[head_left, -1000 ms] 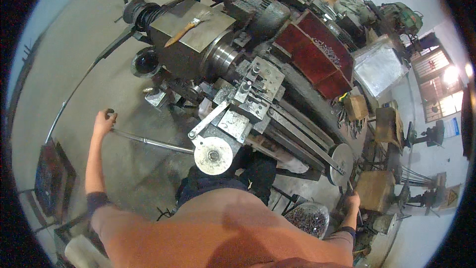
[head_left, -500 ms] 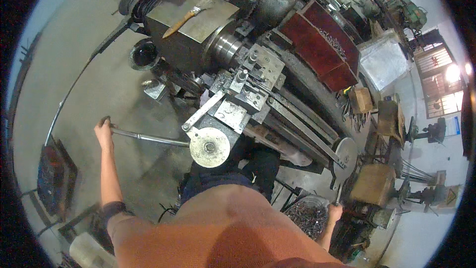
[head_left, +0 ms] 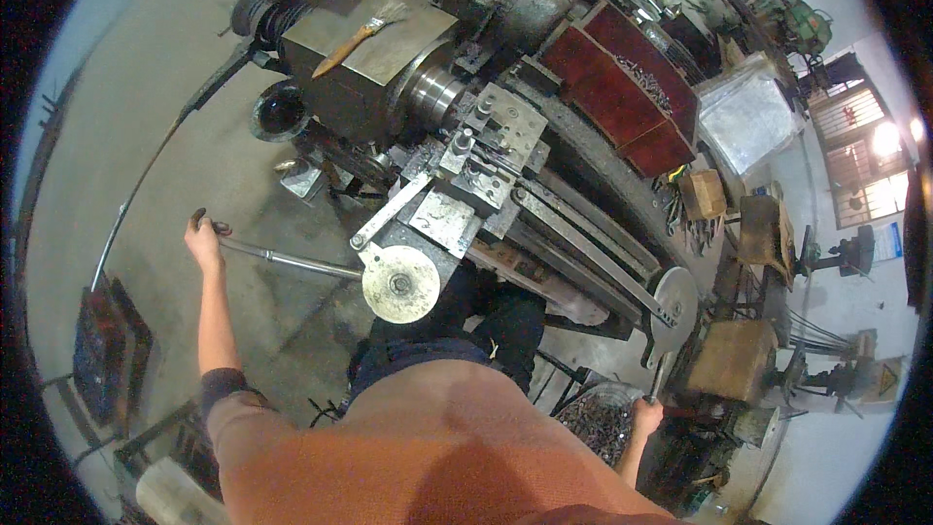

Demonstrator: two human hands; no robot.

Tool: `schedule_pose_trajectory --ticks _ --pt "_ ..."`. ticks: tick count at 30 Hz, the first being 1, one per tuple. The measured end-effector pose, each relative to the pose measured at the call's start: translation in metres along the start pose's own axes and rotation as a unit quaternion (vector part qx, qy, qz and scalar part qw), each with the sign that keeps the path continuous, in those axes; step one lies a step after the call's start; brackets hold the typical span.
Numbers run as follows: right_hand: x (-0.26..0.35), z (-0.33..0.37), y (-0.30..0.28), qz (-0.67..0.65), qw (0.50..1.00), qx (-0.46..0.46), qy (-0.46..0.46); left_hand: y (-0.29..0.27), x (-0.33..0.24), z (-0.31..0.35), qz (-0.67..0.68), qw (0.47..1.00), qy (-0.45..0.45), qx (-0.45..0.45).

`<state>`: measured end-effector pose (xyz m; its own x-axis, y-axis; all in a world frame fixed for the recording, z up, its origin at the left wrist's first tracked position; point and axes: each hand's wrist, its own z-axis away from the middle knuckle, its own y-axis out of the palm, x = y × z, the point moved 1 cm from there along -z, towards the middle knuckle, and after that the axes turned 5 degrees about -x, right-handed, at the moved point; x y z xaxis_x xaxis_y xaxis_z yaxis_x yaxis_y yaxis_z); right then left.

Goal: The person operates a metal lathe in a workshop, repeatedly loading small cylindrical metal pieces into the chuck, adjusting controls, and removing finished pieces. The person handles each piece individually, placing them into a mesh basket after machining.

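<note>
My left hand (head_left: pixel 204 241) is closed at the dark-knobbed outer end of a long steel lever (head_left: pixel 296 262), left of a small metal lathe. The lever runs right to a round, speckled metal disc (head_left: pixel 400 284), from which a flat link arm (head_left: pixel 391 211) leads up to the tool slide (head_left: pixel 447 221). At the lower right, my right hand (head_left: pixel 646 416) is closed round the lower end of a second lever (head_left: pixel 662 376). That one hangs from another round plate (head_left: pixel 673 297), joined by long bars to the slide. The chuck (head_left: pixel 434 95) faces the tool posts.
A wood-handled brush (head_left: pixel 348 51) lies on the headstock. Behind the bed stands a dark red tray (head_left: pixel 622 87) with small metal pieces. A container of metal bits (head_left: pixel 595 423) sits beside my right forearm. A thin rod (head_left: pixel 136 194) curves down along the left.
The whole view has shifted slightly, the lathe appearing a little further left. The dark knob shows more at my left fingers. Both hands stay at their levers.
</note>
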<state>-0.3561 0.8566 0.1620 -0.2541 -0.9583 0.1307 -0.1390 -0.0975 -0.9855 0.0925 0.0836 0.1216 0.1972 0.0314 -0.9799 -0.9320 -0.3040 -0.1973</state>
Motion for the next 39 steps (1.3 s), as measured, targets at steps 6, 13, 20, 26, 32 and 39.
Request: schedule_pose_trajectory --ticks 6,13,20,26,32,39 --pt "0.007 0.01 -0.01 0.01 1.0 -0.002 -0.004 -0.006 0.007 0.006 0.018 0.996 -0.069 -0.047" --pt "-0.029 -0.031 0.002 0.151 0.98 -0.085 -0.094 0.03 -0.019 0.075 0.139 0.971 -0.183 -0.072" --pt "-0.084 -0.135 0.04 0.167 0.964 -0.131 -0.159 0.129 -0.042 0.047 0.064 0.99 -0.127 0.02" --pt "-0.069 -0.094 0.038 0.161 0.984 -0.041 -0.059 0.181 -0.045 0.034 0.036 0.988 -0.102 0.114" --pt "0.002 -0.006 -0.013 0.079 0.993 0.066 0.053 0.179 -0.045 0.041 0.084 0.979 -0.137 0.123" --pt "-0.013 -0.022 -0.001 0.094 0.996 0.012 0.002 0.177 -0.049 0.037 0.021 0.987 -0.099 0.123"
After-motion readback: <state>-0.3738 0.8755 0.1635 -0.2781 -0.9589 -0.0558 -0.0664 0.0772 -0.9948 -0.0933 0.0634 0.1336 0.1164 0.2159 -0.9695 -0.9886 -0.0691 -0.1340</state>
